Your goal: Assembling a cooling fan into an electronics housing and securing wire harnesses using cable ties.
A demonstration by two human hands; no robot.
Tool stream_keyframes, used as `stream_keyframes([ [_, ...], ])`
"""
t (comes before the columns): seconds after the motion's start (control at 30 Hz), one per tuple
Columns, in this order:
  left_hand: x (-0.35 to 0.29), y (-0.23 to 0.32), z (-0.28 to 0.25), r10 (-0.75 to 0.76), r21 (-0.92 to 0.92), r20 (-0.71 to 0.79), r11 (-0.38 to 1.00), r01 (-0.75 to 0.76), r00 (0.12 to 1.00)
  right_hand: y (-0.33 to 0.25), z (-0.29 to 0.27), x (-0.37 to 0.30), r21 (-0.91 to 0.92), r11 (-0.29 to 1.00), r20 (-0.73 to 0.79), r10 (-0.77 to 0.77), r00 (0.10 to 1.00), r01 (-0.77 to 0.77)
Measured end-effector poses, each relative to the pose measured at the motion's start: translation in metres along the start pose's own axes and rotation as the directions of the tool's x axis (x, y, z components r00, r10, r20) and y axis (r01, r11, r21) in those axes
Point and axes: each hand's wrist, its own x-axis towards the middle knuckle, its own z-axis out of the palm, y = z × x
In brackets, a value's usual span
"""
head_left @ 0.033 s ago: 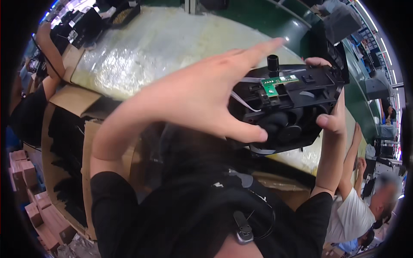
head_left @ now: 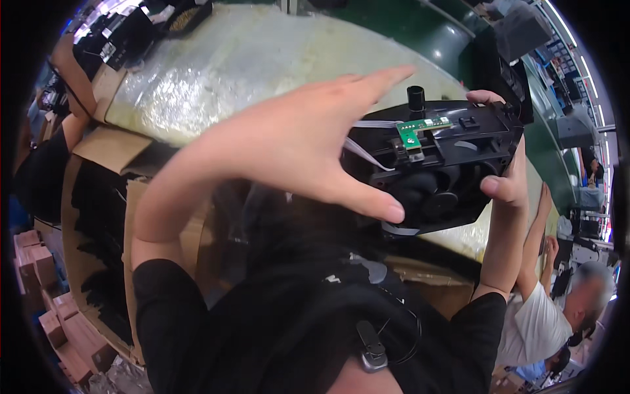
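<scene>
Left hand [head_left: 305, 141]: centre of frame, spread wide. Fingers extended toward upper right, thumb stretched out below them, large gap between. The left end of the black housing [head_left: 469, 152] lies in line with this gap; thumb tip overlaps its lower left corner in the view. Contact there: cannot tell. Fingertips appear apart from the housing's top.

Right hand [head_left: 513, 185]: right of centre, wrapped around the right end of the housing and holding it. Thumb on the near face, other fingers showing at the far upper corner; the rest hidden behind.

Housing: right of centre in frame, tilted, above the worktop [head_left: 262, 49]. Near face carries a round black fan [head_left: 441, 202]. On the upper face, a green circuit board [head_left: 412, 134], L-shaped, and a short black cylinder [head_left: 416, 98] upright near the far edge. Pale ribbon cable [head_left: 369, 153] runs from the left-hand side to the housing, just below the board.

Lower left: cardboard box [head_left: 133, 262] with dark contents.
</scene>
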Motion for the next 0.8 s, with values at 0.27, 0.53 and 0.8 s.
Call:
stream_keyframes([
  [0.27, -0.045, -0.006, 0.005, -0.228, -0.106, 0.108, 0.965, 0.239, 0.968, 0.005, 0.012, -0.044, 0.25, 0.901, -0.129, 0.394, 0.91, -0.354],
  [0.53, -0.055, -0.026, 0.088, -0.588, -0.635, -0.138, 0.67, 0.384, 0.797, 0.069, 0.026, -0.048, 0.533, 0.745, -0.188, 0.566, 0.803, -0.401],
  [0.8, -0.031, -0.073, 0.073, -0.589, -0.227, -0.234, 0.807, 0.545, 0.774, 0.101, 0.025, -0.025, 0.045, 0.855, -0.219, 0.514, 0.83, -0.517],
])
